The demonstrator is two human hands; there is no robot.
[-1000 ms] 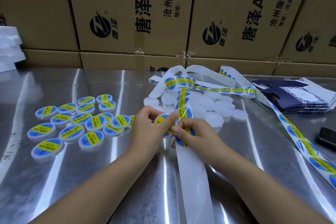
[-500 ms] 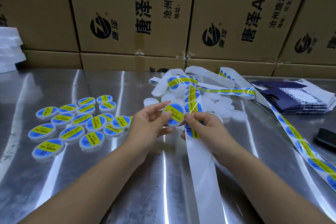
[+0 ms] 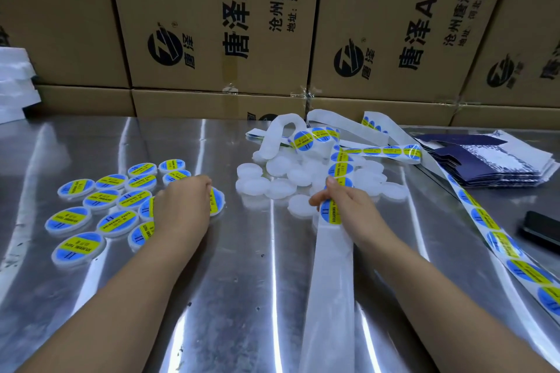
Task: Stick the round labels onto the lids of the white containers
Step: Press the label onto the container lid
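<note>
Round labels (image 3: 331,212), blue with a yellow band, sat in a row on the label strip (image 3: 330,281). The strip lay along the desk (image 3: 242,297) from its near edge up over the pile of unlabelled white containers (image 3: 278,188). My right grip (image 3: 348,209) pinched that strip, thumb on top just above the nearest label and fingers curled beneath. My left grip (image 3: 185,203) was palm down at the right edge of the labelled containers (image 3: 101,200), over one labelled container (image 3: 217,200) that showed past its fingers. The fingertips were hidden, so I could not tell whether they held that container or merely rested on it.

Judgement: the step in hand was setting the finished piece among the done group. I judged it should go down flat and label up, beside its neighbours and not overlapping them. The right pinch belonged close to the next label with the strip taut, so that the label's edge would lift cleanly. The next blank was best taken from the near edge of the pile, close to the strip. The label should meet the lid centred and be pressed from the middle outward.

Also noted: cardboard boxes (image 3: 212,24) behind, a dark phone (image 3: 542,227) at far right
</note>
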